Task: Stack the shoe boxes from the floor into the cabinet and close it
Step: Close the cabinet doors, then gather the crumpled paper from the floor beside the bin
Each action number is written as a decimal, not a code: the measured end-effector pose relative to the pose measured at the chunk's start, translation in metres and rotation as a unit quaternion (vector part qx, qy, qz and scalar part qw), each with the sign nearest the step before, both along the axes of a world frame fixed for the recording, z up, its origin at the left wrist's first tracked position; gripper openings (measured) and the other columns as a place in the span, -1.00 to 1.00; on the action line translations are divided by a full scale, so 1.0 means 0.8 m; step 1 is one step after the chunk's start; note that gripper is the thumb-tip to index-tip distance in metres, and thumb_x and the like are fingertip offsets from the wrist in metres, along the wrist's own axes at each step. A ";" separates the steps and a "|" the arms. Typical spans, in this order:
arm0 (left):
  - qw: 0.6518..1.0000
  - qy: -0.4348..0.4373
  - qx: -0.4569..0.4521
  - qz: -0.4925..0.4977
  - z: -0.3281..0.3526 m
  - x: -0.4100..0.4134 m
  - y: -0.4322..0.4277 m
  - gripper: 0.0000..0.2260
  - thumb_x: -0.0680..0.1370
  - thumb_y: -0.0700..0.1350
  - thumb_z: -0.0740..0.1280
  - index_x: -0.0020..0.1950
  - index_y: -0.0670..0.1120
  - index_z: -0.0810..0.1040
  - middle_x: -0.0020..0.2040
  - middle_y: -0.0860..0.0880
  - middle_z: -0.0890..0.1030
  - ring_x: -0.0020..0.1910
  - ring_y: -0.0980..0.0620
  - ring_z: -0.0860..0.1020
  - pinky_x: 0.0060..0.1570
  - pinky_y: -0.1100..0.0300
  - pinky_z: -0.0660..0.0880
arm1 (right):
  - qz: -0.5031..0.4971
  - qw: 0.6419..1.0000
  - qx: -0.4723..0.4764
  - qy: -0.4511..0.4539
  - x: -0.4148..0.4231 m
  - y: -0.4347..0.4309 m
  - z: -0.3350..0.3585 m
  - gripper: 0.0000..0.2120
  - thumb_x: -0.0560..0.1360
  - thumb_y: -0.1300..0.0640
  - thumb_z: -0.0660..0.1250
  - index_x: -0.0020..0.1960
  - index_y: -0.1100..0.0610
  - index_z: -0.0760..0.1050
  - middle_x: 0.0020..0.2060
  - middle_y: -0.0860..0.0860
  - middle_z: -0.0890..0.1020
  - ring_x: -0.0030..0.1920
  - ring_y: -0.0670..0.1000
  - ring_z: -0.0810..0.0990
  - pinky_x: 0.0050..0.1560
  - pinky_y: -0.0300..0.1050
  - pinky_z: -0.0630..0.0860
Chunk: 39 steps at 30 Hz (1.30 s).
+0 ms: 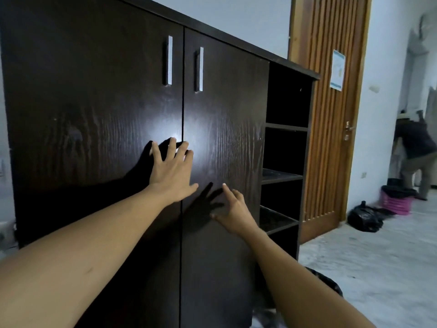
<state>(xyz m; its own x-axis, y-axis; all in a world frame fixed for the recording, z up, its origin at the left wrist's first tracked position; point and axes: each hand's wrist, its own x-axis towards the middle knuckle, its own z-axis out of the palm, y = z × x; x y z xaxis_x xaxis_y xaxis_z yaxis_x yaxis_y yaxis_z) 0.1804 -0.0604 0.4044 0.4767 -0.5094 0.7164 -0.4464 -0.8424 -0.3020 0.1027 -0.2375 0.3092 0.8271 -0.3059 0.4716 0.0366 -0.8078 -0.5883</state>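
Against the cabinet front, the left hand lies flat with a wide grip: fingers spread and straight, holding nothing, palm across the seam between the two doors. The right hand sits lower, at the right door. Its grip is also wide, with fingers splayed and holding nothing; firm contact with the panel cannot be confirmed. Both doors are shut and flush, so the interior is hidden. Two vertical metal handles flank the seam near the top. Right of the doors, the cabinet's open shelves run in one column. Beyond the cabinet's right end stands a slatted wooden door bearing a paper notice. On the floor, at its far edge by the wall, lie a black bag and a pink basket. Another person stands near them.
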 end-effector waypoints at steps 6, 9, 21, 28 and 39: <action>0.990 0.069 0.013 -0.121 -0.057 -0.038 -0.050 -0.23 0.48 0.32 0.29 0.57 -0.04 0.21 0.61 -0.08 0.09 0.60 -0.12 -0.04 0.50 -0.26 -0.04 | -0.059 0.997 0.006 0.039 -0.089 -0.064 -0.030 -0.03 0.43 -0.01 0.52 0.63 0.03 -0.01 0.54 0.12 0.14 0.56 0.10 0.14 0.48 -0.16 0.18; 0.978 0.115 0.038 -0.173 -0.098 -0.060 -0.092 -0.23 0.48 0.31 0.30 0.58 -0.03 0.18 0.62 -0.06 0.07 0.61 -0.08 -0.05 0.53 -0.20 0.01 | -0.108 0.992 0.012 0.065 -0.128 -0.098 -0.057 -0.06 0.45 -0.04 0.50 0.63 0.01 -0.01 0.55 0.07 0.12 0.52 0.08 0.23 0.42 -0.20 0.23; 0.908 0.323 0.128 -0.233 -0.361 -0.066 -0.259 -0.25 0.52 0.29 0.26 0.61 -0.01 0.11 0.61 0.00 0.09 0.61 -0.03 -0.01 0.54 -0.08 0.05 | -0.209 0.953 0.132 0.178 -0.199 -0.245 -0.319 -0.09 0.51 -0.09 0.42 0.63 0.00 -0.09 0.56 0.06 0.09 0.48 0.10 0.31 0.43 -0.03 0.36; 0.842 0.455 0.166 -0.236 -0.571 -0.022 -0.309 -0.16 0.40 0.39 0.16 0.56 -0.04 0.22 0.54 -0.01 0.26 0.53 -0.02 0.22 0.46 0.07 0.23 | -0.232 0.916 0.252 0.210 -0.213 -0.276 -0.529 0.02 0.38 -0.32 0.44 0.62 -0.07 -0.05 0.57 -0.04 0.10 0.54 0.02 0.18 0.46 -0.02 0.29; 0.775 0.553 0.190 -0.240 -0.792 0.014 -0.306 0.11 0.30 0.57 0.23 0.62 0.07 -0.20 0.62 0.12 -0.18 0.59 0.06 -0.26 0.58 0.00 -0.14 | -0.208 0.925 0.181 0.262 -0.213 -0.257 -0.702 0.45 0.00 -0.61 0.43 0.58 -0.12 -0.32 0.59 -0.10 -0.21 0.60 0.03 -0.21 0.56 0.24 0.00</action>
<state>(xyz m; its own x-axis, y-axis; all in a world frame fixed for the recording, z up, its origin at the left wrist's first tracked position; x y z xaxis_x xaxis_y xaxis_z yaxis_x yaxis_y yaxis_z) 0.1914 -0.3054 -0.2294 0.3827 -0.8923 -0.2393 -0.8434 -0.4432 0.3038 -0.0675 -0.4434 -0.2528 0.6889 -0.7079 -0.1555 -0.5992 -0.4355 -0.6719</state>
